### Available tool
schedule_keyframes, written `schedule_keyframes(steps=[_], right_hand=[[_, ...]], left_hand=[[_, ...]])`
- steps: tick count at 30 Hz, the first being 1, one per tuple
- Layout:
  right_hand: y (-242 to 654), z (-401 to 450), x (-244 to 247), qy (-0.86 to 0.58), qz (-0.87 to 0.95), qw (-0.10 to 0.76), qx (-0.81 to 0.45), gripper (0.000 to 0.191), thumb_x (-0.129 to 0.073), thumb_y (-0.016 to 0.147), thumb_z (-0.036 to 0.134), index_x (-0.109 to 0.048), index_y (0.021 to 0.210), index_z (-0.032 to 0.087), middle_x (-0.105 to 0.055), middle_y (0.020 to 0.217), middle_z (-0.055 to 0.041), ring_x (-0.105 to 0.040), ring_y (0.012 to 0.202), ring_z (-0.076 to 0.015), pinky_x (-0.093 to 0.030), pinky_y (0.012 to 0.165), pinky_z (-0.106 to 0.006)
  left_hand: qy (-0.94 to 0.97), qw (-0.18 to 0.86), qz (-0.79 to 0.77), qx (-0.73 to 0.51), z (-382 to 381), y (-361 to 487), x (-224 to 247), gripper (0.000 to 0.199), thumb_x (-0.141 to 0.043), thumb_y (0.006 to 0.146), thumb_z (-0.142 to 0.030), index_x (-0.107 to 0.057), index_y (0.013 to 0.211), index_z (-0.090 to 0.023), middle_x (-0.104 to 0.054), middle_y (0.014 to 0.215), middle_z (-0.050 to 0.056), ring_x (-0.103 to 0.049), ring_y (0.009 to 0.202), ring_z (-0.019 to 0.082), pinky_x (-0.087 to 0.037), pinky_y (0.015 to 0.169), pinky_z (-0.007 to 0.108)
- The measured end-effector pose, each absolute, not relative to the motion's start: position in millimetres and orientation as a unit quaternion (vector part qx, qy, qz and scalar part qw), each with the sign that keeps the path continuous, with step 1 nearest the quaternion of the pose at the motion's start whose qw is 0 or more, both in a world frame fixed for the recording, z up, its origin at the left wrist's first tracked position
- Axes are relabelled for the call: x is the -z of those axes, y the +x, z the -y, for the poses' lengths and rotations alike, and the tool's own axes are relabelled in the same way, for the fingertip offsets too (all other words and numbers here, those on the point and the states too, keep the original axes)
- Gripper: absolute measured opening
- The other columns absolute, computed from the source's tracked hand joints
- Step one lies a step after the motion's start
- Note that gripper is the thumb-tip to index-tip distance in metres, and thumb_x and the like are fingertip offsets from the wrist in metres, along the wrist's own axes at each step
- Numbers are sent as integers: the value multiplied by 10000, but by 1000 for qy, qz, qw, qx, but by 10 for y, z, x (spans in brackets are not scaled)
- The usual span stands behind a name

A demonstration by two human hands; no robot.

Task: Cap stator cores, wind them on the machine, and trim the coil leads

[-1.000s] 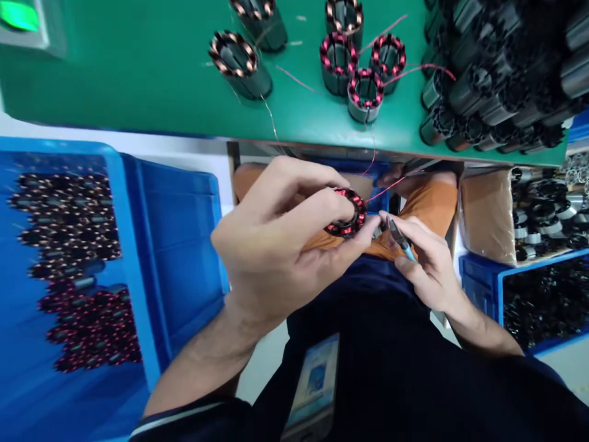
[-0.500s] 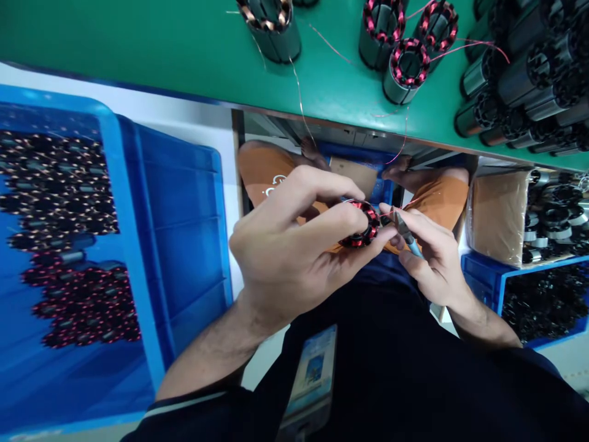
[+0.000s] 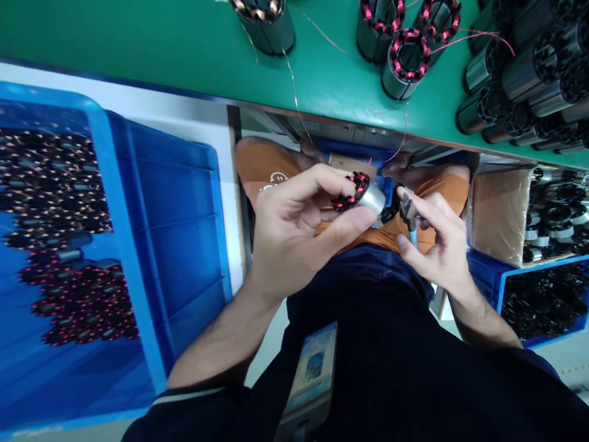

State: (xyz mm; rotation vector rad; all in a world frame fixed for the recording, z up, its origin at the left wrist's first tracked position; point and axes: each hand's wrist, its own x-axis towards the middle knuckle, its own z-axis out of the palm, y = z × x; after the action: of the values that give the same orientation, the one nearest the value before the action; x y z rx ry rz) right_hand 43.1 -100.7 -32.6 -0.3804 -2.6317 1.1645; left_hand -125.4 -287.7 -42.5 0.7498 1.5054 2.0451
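My left hand (image 3: 299,227) grips a motor stator (image 3: 372,197) between thumb and fingers, above my lap. The stator has a silvery outer wall, black slots and red wire windings at the end turned left. To its right, apart from it, my right hand (image 3: 435,239) is closed on wire cutters (image 3: 408,212) with a light blue handle; the dark jaws point up and away from me. A short red wire end sticks up beyond the stator.
On the green bench (image 3: 161,55) stand red-wound stators (image 3: 407,61), a copper-wound stator (image 3: 269,27) and many stacked unwound ones (image 3: 529,80). Loose wires hang over its edge. A blue crate (image 3: 103,141) of wound stators is at left; a blue bin (image 3: 502,294) of dark parts is at right.
My left hand has turned the stator, so its silvery side now shows. The cutters have moved slightly right, away from the stator, and their jaws point more upward.
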Motion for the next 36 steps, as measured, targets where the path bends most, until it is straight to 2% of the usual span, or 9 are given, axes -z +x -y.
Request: schedule_keyframes(steps=[5,10,16,21,25,28,31,33,36], right_hand=[[397,1076,360,-113,925,171,-321,544,-792,1038,330,-812,1581,356,-629,946,-31,-614,870,-230,-622,750,-410],[341,1143,350,-126,925,206,-293,480,-798,1091,400,-810,1570,406,-666,943,-38,-604,835,-242,-616,725,-425],[340,1140,363,-129,912,207,-330,483,-822,1117,440,-805,1600,439,-659,955,-32,-620,819,-222,-641,741,-414],[377,1108,380,-126,902,194,-365,520,-815,1140,365,-771,1645,478,-633,955,-24,-622,839,-204,-618,716,-358],[389,1068,378,-124,907,163,-369,472,-777,1162,429,-793,1634,416,-643,961,-33,-608,836,-210,-627,720,-359],[375,1025,414,-127,905,115,-389,490,-749,1167,412,-776,1655,376,-629,942,-21,-584,823,-202,-636,764,-352],[382,943,513,-144,909,47,-387,629,-703,1165,404,-639,1788,339,-699,1038,-37,-604,831,-201,-643,832,-378],[411,854,614,-146,918,8,-368,762,-732,1139,483,-535,1859,333,-758,1171,-73,-654,856,-214,-649,882,-418],[468,694,805,-131,933,-36,-333,855,-759,1093,671,-542,1854,349,-792,1166,-105,-707,842,-256,-643,874,-475]], left_hand=[[189,307,-506,-784,2757,-1187,456,248,-994,1019,-474,-844,976,-281,-833,980,-4,-799,829,136,-665,678,240],[183,316,-484,-795,2690,-1141,457,234,-987,1027,-471,-858,977,-282,-825,969,-2,-801,874,140,-692,750,242],[164,318,-517,-778,2640,-1070,477,416,-986,975,-650,-813,951,-272,-811,973,-6,-787,825,158,-738,727,291],[154,318,-506,-787,2637,-1050,484,389,-974,1002,-617,-813,955,-266,-814,968,-7,-796,848,157,-726,727,279],[146,308,-502,-795,2593,-1030,517,404,-984,993,-615,-797,969,-257,-805,949,-3,-801,823,156,-679,644,254],[107,293,-531,-788,2626,-1061,592,479,-959,987,-689,-752,1002,-258,-812,963,8,-849,869,188,-688,632,264],[61,270,-573,-771,3004,-1279,744,498,-924,998,-720,-716,1052,-270,-834,1045,12,-883,921,204,-716,680,290],[55,225,-611,-757,3565,-1545,863,490,-912,1002,-710,-707,1126,-283,-844,1122,1,-890,983,211,-727,727,312],[81,39,-721,-687,4767,-1979,925,593,-990,914,-690,-651,1181,-283,-821,1083,-63,-852,989,177,-676,689,312]])
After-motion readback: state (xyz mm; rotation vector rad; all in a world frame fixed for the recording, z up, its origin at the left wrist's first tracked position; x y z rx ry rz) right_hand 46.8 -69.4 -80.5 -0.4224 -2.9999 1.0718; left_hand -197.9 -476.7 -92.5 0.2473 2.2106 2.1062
